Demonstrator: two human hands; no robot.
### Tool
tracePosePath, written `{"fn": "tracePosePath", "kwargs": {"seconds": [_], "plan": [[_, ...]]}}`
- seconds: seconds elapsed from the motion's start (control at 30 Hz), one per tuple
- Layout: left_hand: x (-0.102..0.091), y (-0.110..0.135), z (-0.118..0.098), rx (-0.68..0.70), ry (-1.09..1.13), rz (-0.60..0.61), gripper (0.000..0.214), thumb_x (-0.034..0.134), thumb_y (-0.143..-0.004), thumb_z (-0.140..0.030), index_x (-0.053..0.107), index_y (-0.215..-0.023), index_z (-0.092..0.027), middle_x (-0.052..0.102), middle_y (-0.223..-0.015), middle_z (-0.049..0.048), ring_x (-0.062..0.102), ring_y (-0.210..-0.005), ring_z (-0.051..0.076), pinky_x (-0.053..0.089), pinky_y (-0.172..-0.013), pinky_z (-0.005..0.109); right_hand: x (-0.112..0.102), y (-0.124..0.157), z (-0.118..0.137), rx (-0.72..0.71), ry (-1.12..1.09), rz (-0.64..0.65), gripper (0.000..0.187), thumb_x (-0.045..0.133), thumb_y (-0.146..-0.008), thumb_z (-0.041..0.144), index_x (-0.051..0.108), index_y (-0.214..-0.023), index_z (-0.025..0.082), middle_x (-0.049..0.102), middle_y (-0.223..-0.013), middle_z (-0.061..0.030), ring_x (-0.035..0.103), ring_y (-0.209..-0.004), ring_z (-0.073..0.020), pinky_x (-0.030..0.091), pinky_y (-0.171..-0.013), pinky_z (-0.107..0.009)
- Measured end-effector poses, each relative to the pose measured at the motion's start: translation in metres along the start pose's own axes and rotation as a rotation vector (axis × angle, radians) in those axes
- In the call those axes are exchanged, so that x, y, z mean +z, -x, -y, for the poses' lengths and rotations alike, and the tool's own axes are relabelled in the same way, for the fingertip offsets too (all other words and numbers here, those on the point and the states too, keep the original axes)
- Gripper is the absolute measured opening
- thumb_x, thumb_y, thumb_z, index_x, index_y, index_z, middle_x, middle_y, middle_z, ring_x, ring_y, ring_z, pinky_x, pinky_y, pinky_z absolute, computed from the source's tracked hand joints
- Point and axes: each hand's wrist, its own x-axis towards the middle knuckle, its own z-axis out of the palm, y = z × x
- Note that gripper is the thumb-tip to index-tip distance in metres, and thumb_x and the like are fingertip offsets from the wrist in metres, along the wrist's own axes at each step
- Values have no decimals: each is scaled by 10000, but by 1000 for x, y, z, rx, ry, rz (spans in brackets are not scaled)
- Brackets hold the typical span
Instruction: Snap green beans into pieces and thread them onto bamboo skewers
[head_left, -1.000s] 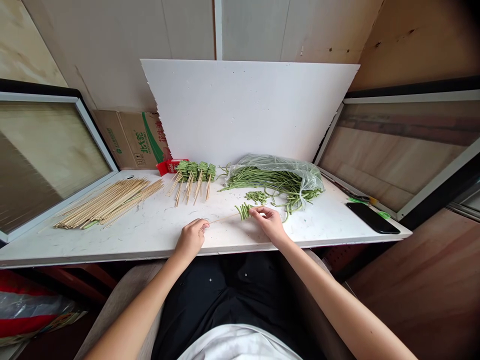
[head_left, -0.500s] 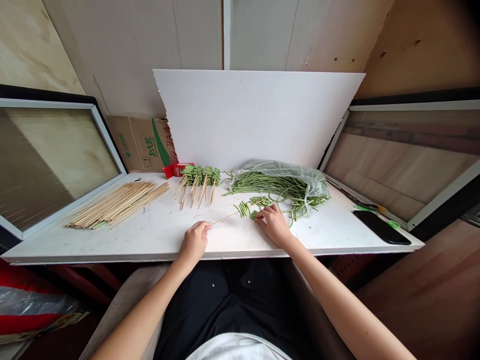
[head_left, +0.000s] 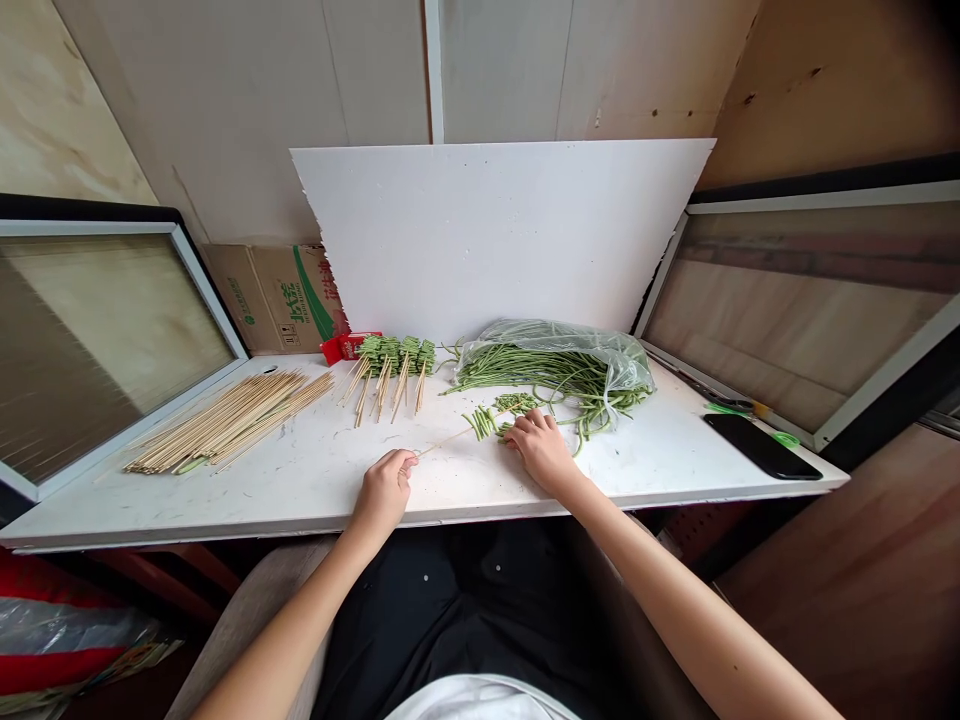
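My left hand (head_left: pixel 385 487) pinches the bare end of a thin bamboo skewer (head_left: pixel 447 441) low over the white table. Short green bean pieces (head_left: pixel 480 421) sit side by side on the skewer's far end. My right hand (head_left: pixel 541 452) is closed at that end, its fingers on cut green bean pieces (head_left: pixel 505 428); its fingertips are partly hidden. Just beyond it lies a small pile of cut bean pieces (head_left: pixel 517 402). Behind that, long green beans (head_left: pixel 532 370) spill from a clear plastic bag (head_left: pixel 628 368).
Loose bamboo skewers (head_left: pixel 225 420) lie at left. Finished bean skewers (head_left: pixel 394 355) are stacked at the back, near a red box (head_left: pixel 341 347) and a cardboard carton (head_left: pixel 277 300). A black phone (head_left: pixel 761 446) and scissors (head_left: pixel 724 402) lie at right. A white board (head_left: pixel 502 240) stands behind.
The view has tilted slightly. Both hands stay almost in place, with the right fingers still by the skewer's far end.
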Motion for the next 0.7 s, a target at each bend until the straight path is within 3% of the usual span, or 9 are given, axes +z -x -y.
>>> {"fn": "tracePosePath", "kwargs": {"seconds": [0.13, 0.3, 0.5, 0.6, 0.7], "plan": [[0, 0, 0, 3, -7, -7, 387, 395, -759, 32, 661, -913, -203, 716, -825, 40, 711, -775, 191, 561, -718, 276, -3, 4, -1, 16, -63, -77, 265, 511, -988, 127, 754, -954, 226, 727, -1054, -133, 497, -1179, -353, 346, -940, -463], [0, 0, 2, -11, -3, 8, 388, 384, -775, 34, 658, -922, -198, 724, -852, 47, 716, -797, 196, 560, -735, 284, -1, 9, -17, 310, -481, -244, 218, 575, -987, 334, 751, -1060, 227, 765, -986, -97, 601, -1009, -305, 443, -873, -426], [0, 1, 2, -11, 11, 22, 380, 383, -788, 26, 658, -922, -199, 737, -888, 47, 721, -814, 191, 556, -738, 278, 0, 10, -26, 522, -866, -354, 400, 676, -870, 561, 781, -1001, 198, 786, -1041, -123, 673, -911, -284, 491, -814, -404], [-1, 0, 0, -9, 17, 26, 360, 394, -800, 20, 657, -916, -198, 735, -880, 46, 714, -814, 192, 549, -733, 278, -1, 9, -25, 536, -1078, -352, 434, 707, -826, 605, 760, -960, 196, 783, -1026, -115, 692, -956, -277, 508, -837, -380], [-1, 0, -1, -13, 18, 38, 346, 407, -810, 13, 660, -906, -201, 726, -859, 42, 709, -822, 195, 542, -730, 277, -3, 10, -25, 497, -1152, -365, 417, 692, -836, 611, 719, -906, 201, 771, -1020, -98, 676, -992, -261, 497, -846, -356]]}}
